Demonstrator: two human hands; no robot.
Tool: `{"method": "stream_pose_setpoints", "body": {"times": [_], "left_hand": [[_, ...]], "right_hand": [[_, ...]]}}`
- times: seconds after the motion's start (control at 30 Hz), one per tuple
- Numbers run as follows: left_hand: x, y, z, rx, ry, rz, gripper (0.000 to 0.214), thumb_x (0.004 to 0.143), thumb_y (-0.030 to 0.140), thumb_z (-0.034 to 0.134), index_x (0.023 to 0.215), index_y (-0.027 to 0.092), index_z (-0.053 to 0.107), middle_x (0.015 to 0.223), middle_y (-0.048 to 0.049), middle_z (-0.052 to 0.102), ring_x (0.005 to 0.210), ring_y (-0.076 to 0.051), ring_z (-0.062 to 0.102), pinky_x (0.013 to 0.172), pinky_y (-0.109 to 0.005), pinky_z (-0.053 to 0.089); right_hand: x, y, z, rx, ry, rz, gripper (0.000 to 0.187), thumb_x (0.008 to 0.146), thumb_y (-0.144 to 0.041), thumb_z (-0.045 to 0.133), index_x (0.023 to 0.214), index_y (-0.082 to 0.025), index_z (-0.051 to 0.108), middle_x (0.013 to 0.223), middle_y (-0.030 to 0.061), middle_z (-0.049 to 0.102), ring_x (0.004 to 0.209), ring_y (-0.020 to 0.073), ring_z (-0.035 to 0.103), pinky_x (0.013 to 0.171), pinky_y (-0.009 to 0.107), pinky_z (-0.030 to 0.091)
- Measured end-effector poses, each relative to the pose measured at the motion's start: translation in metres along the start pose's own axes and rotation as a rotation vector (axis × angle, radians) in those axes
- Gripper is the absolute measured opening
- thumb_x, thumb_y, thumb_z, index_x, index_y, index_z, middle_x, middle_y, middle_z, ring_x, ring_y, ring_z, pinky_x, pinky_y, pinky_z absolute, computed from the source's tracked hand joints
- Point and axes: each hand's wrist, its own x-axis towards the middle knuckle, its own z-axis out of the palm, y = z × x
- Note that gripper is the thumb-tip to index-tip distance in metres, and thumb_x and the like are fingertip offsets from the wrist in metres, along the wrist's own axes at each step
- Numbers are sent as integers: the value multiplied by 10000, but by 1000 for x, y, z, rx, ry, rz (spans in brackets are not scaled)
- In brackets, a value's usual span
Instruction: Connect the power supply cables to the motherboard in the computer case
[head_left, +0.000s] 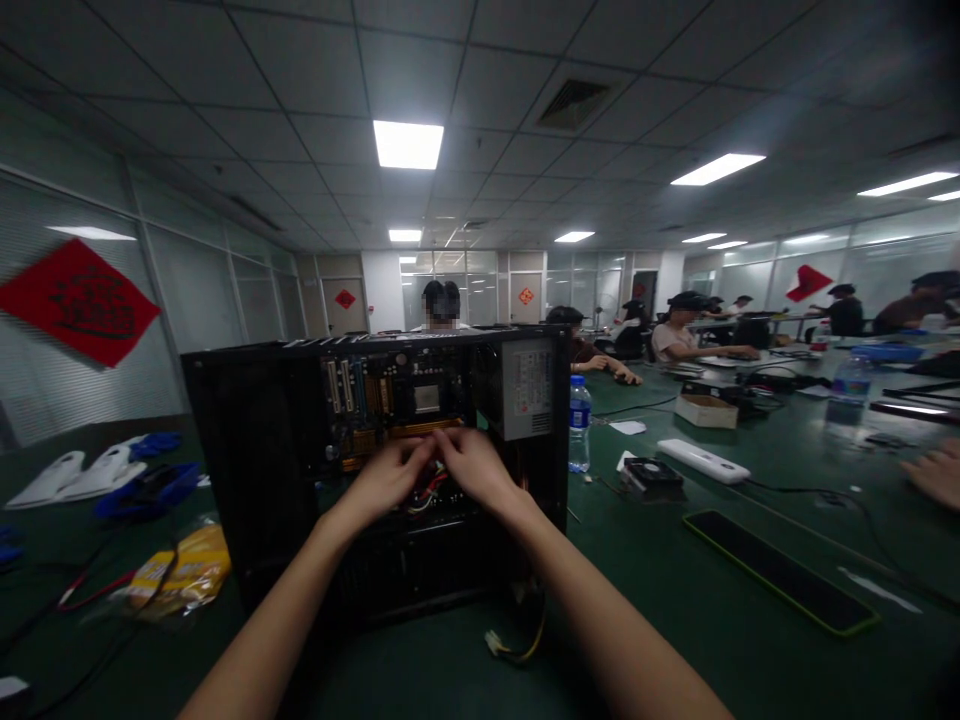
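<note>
An open black computer case (270, 420) stands upright before me, its inside facing me. Both my hands reach into it, fingertips meeting at the lower part of the motherboard (401, 385), by the orange memory slots. My left hand (390, 478) has its fingers pressed together. Beside it my right hand (476, 465) is closed too, fingers bent inward. What they pinch is too small and dark to make out. Red and white wires (431, 485) show just below the fingers. The grey power supply (527, 388) fills the case's upper right corner. A cable plug (495, 645) hangs out in front.
Right of the case stand a water bottle (579, 425), a black fan (652, 478), a white power strip (703, 460) and a dark strip-shaped mat (780, 570). A yellow plastic packet (184, 570) and white gloves (79, 475) lie left. Co-workers sit beyond; another person's hand (934, 472) rests far right.
</note>
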Motion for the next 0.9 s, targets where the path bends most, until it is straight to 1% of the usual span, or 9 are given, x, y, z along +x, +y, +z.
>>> {"method": "stream_pose_setpoints", "body": {"times": [0.1,0.17,0.33,0.4,0.5,0.6,0.7,0.77,0.9], "left_hand": [[-10,15,-16,-198,3,78,720,977,658,264,827,105,700,686,-51,659,620,-158,565,624,-244,442],[-20,27,-28,-321,-7,73,760,948,714,304,782,90,704,529,-12,546,472,-113,445,509,-223,368],[-44,51,-59,-474,-120,134,872,857,842,292,760,81,706,590,-39,570,500,-118,485,460,-202,373],[-48,55,-69,-444,-176,121,810,855,821,371,795,88,710,601,-29,577,466,-108,478,421,-191,357],[-49,59,-79,-394,-218,86,703,871,757,456,739,105,683,588,-13,565,441,-101,464,396,-188,351],[-47,70,-85,-275,-85,137,582,929,625,505,671,125,655,596,-10,585,530,-117,522,489,-191,402],[-51,83,-91,-255,110,245,376,965,507,535,992,183,723,867,-30,722,790,-174,662,708,-224,506],[-58,88,-95,-329,191,315,414,955,519,549,1259,253,640,1133,-51,714,1016,-228,669,867,-285,535],[-69,82,-103,-343,450,316,440,936,524,570,1326,323,605,1350,-57,620,1221,-309,586,1043,-408,489]], "right_hand": [[-1,-13,-10,300,128,-17,595,1020,-554,338,696,-141,618,644,24,614,619,144,548,580,235,354],[-6,-22,-22,378,57,-79,664,1001,-633,320,635,-146,583,571,0,539,558,126,486,563,238,337],[-28,-49,-55,50,-337,-457,701,1023,-626,253,577,-151,512,545,-26,419,514,88,363,548,255,244],[-35,-63,-62,-81,-408,-475,676,1017,-623,289,575,-154,493,536,-35,374,491,81,319,529,262,219],[-40,-82,-68,-181,-526,-451,580,895,-678,546,632,-162,524,544,-44,400,485,81,338,493,247,227],[-34,-88,-76,-63,-574,-408,467,849,-576,680,684,-162,538,592,-48,444,515,77,389,473,217,256],[-26,-79,-90,293,-499,-326,372,875,-493,684,760,-152,587,616,-53,449,526,68,404,469,188,294],[-23,-68,-99,592,-422,-277,368,888,-507,663,799,-158,589,596,-62,442,459,56,373,414,176,278],[-27,-53,-106,937,-433,-252,384,828,-536,720,827,-173,596,523,-82,434,344,34,283,319,161,205]]}}
